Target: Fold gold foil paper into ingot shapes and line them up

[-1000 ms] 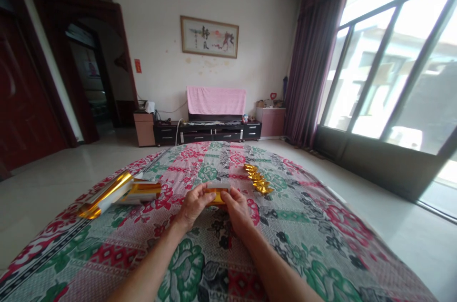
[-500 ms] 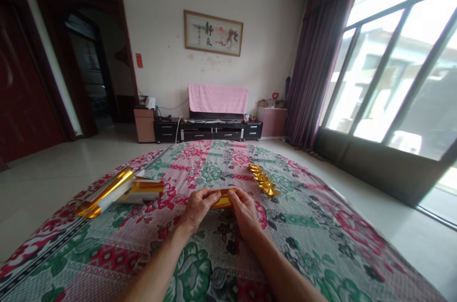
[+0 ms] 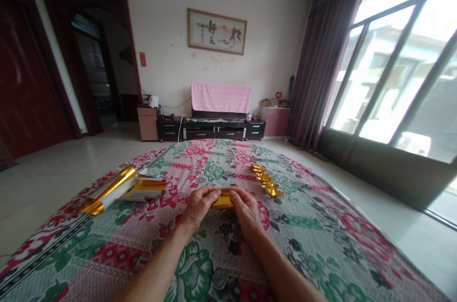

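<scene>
Between my hands a piece of gold foil paper [image 3: 223, 199] is held out flat, a small strip that looks folded. My left hand [image 3: 199, 206] pinches its left end between thumb and fingers. At the right end, my right hand [image 3: 247, 208] pinches it the same way. Beyond my right hand stands a row of folded gold foil pieces [image 3: 267, 181], shaped like ingots. To the left lie a rolled gold foil sheet [image 3: 110, 190] and some flatter gold and silver foil sheets [image 3: 146, 189].
A flowered cloth [image 3: 143, 254] covers the rounded surface under my hands. Past its far edge stand a low black cabinet [image 3: 200, 134] and a screen draped with a pink towel [image 3: 221, 96]. A purple curtain [image 3: 310, 69] hangs beside the windows at right.
The view has shifted slightly, so the room sits a little further right. My hands keep their pinch on the foil paper, whose gold face shows slightly more.
</scene>
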`<action>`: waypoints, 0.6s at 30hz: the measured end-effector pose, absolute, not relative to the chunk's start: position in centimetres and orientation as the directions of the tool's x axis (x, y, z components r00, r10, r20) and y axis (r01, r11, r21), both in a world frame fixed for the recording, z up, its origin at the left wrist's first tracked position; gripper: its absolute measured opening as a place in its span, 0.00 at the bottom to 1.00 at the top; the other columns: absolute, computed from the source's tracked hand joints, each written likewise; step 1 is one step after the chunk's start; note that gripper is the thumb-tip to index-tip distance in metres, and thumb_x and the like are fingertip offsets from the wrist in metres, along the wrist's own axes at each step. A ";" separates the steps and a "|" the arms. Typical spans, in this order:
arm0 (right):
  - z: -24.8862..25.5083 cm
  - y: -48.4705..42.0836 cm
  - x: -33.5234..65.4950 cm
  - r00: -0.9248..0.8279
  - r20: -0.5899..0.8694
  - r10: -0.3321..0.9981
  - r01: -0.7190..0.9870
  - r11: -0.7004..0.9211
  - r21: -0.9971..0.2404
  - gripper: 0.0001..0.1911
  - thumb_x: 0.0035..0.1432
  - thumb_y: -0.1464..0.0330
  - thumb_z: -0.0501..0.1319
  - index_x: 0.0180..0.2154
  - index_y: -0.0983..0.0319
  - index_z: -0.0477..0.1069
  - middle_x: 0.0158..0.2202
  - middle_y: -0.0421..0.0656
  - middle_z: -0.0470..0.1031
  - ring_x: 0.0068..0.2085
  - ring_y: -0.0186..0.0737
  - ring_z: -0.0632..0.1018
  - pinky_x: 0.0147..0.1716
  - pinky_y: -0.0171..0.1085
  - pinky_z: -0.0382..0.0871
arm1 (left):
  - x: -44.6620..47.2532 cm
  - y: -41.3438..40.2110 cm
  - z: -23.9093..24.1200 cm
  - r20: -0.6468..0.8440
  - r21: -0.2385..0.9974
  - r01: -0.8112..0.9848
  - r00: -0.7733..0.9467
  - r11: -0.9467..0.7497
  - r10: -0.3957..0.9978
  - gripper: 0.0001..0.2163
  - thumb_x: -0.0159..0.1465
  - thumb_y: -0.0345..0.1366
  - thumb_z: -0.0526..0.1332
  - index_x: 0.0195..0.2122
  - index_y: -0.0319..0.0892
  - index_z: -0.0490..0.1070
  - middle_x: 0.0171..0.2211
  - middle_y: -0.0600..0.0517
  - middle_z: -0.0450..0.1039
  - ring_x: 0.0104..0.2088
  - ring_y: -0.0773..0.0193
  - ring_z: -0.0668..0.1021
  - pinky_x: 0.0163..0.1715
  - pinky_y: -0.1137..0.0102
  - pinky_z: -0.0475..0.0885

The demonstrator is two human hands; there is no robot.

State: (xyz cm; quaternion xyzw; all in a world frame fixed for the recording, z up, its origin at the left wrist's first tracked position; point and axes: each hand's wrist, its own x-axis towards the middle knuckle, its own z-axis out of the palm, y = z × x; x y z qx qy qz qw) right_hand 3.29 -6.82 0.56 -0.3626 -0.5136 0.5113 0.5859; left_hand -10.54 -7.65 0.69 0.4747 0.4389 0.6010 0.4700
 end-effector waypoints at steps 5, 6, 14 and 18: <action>0.5 -6.8 3.5 -0.027 0.248 0.968 -0.174 0.239 -0.955 0.17 0.48 0.56 0.59 0.32 0.63 0.74 0.25 0.40 0.72 0.28 0.36 0.69 0.27 0.32 0.63 | -10.5 -7.7 0.8 0.167 0.975 -0.129 -0.110 -0.181 0.980 0.11 0.50 0.42 0.64 0.28 0.39 0.74 0.23 0.55 0.73 0.25 0.67 0.72 0.28 0.74 0.65; 0.5 -6.8 3.5 -0.026 0.249 0.968 -0.171 0.241 -0.955 0.18 0.48 0.56 0.59 0.32 0.64 0.74 0.26 0.40 0.72 0.28 0.36 0.69 0.27 0.32 0.63 | -10.5 -7.7 0.7 0.167 0.975 -0.129 -0.113 -0.181 0.980 0.11 0.50 0.42 0.64 0.28 0.39 0.74 0.23 0.55 0.73 0.25 0.67 0.71 0.28 0.74 0.65; 0.5 -6.7 3.5 0.021 0.243 0.970 -0.148 0.244 -0.958 0.19 0.47 0.55 0.59 0.33 0.65 0.74 0.27 0.41 0.73 0.29 0.37 0.69 0.28 0.32 0.63 | -10.5 -7.6 0.6 0.176 0.979 -0.087 -0.112 -0.186 0.978 0.12 0.50 0.43 0.63 0.29 0.38 0.74 0.24 0.53 0.73 0.27 0.66 0.72 0.29 0.73 0.66; 0.7 -6.8 3.5 0.050 0.250 0.967 -0.143 0.255 -0.956 0.19 0.46 0.55 0.60 0.32 0.64 0.74 0.26 0.41 0.73 0.29 0.37 0.70 0.27 0.32 0.63 | -10.4 -7.7 0.7 0.170 0.979 -0.093 -0.121 -0.181 0.978 0.12 0.50 0.43 0.64 0.28 0.38 0.74 0.24 0.53 0.73 0.26 0.65 0.72 0.29 0.73 0.66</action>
